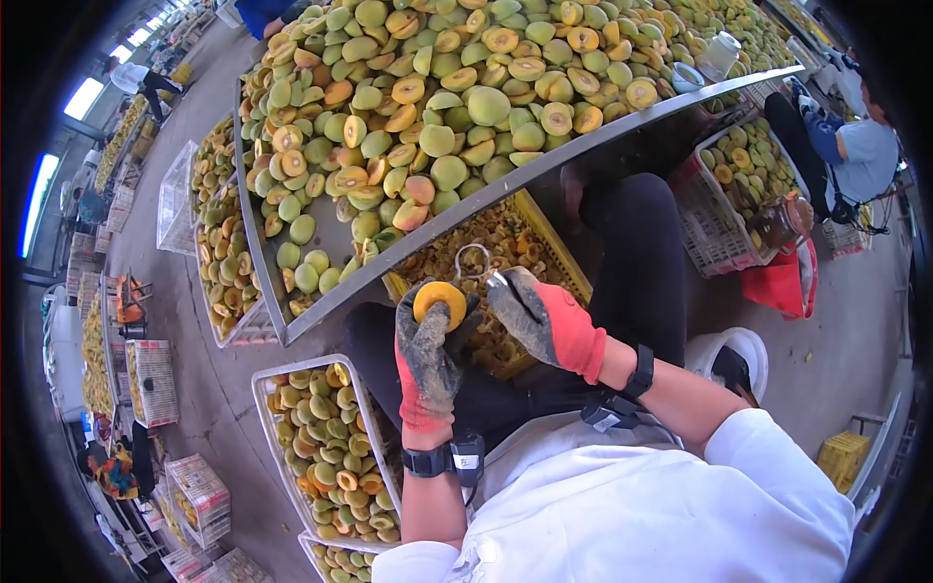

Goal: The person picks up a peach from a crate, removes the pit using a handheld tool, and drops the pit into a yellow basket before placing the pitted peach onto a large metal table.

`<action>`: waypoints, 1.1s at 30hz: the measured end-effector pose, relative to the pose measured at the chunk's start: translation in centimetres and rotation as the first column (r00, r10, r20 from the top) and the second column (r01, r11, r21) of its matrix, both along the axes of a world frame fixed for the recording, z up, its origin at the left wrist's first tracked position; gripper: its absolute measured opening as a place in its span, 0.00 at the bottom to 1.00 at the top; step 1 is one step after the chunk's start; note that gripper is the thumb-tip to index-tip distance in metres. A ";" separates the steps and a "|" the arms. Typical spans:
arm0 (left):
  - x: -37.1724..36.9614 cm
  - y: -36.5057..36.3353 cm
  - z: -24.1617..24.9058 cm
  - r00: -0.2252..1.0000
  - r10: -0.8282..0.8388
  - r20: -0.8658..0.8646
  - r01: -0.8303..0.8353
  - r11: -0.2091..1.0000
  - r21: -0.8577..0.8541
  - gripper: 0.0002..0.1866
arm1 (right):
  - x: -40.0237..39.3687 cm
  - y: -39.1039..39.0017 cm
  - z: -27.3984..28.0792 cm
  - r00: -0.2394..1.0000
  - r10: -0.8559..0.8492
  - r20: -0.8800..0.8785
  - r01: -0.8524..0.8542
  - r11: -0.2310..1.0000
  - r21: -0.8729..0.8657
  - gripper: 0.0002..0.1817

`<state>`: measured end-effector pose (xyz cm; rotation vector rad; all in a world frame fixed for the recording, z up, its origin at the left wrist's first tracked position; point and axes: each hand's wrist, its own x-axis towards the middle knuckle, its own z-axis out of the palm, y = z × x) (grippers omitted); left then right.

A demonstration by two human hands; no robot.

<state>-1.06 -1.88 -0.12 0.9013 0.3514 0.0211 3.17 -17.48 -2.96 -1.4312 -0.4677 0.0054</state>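
Note:
My left hand [428, 340], in a red and dark grey glove soiled with pulp, is closed around a yellow peach half [439, 305] with its orange cut face up. Just to the right, my right hand [539, 316], gloved alike, is closed on a pitting tool whose thin metal loop [473, 258] sticks out toward the left. The loop is apart from the peach half. The tool's handle is mostly hidden in my fingers. Beneath both hands sits a yellow crate [556, 238] holding brownish pits and scraps.
A metal-edged table [544, 160] heaped with peaches and halves stands ahead. White crates of halves stand at my left [258, 389] and right [695, 219]. A white bucket [758, 350] and a red bag [782, 287] are at right. A person [865, 155] sits at far right.

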 end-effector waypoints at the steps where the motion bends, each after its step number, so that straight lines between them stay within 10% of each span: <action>1: -0.1 -0.1 0.0 1.000 -0.003 -0.005 0.003 1.000 0.000 0.19 | -0.6 -0.4 0.1 0.997 0.017 -0.072 -0.036 0.962 -0.269 0.09; 6: -0.2 -0.4 -0.3 1.000 -0.008 -0.001 0.008 0.999 0.047 0.18 | -1.3 -1.3 0.9 0.981 0.120 -0.152 -0.174 0.888 -0.425 0.09; 8: -0.4 -0.4 -0.4 1.000 -0.017 -0.009 0.018 0.998 0.066 0.19 | -1.1 -1.5 0.2 0.976 0.181 0.120 -0.027 0.651 -0.758 0.10; 27: 0.8 -2.1 -7.7 0.990 0.094 -0.109 -0.104 0.991 -0.086 0.14 | 1.5 0.1 -2.3 0.997 -0.007 -0.080 -0.079 0.109 -0.991 0.11; 33: -1.5 1.2 -5.6 0.976 0.210 -0.060 -0.218 0.907 -0.361 0.15 | 4.5 -4.0 -9.8 0.851 -0.454 -0.264 -0.003 0.498 -0.867 0.20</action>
